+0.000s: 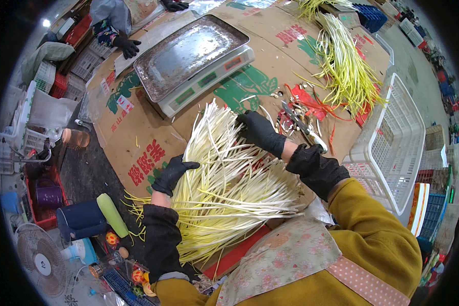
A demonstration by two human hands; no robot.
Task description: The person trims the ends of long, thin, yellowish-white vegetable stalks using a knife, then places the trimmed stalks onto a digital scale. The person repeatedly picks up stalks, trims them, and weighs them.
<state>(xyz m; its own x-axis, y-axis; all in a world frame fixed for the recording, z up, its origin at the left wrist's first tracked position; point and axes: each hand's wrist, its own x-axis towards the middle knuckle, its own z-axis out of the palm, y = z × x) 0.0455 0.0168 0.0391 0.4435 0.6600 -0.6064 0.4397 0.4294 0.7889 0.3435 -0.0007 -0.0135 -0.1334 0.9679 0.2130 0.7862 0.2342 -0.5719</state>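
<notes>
A large loose heap of blanched garlic shoots (pixel 229 183), white at one end and yellow at the other, lies in front of me on flattened cardboard. My left hand (pixel 171 174), in a black glove, grips its left side, thumb laid over the stalks and fingers mostly hidden. At the heap's upper right edge, my right hand (pixel 262 132), also black-gloved, has curled fingers touching the white stalks; whether any are pinched is hidden. Just beyond the right hand lies a knife (pixel 304 126) with a whitish handle, among trimmings and red strips (pixel 313 103).
A weighing scale with a worn metal pan (pixel 193 53) stands beyond the heap. Another bunch of shoots (pixel 340 65) lies at the far right, above a white plastic crate (pixel 397 145). Across the table is another person's gloved hand (pixel 127 46). A fan (pixel 42 260) stands lower left.
</notes>
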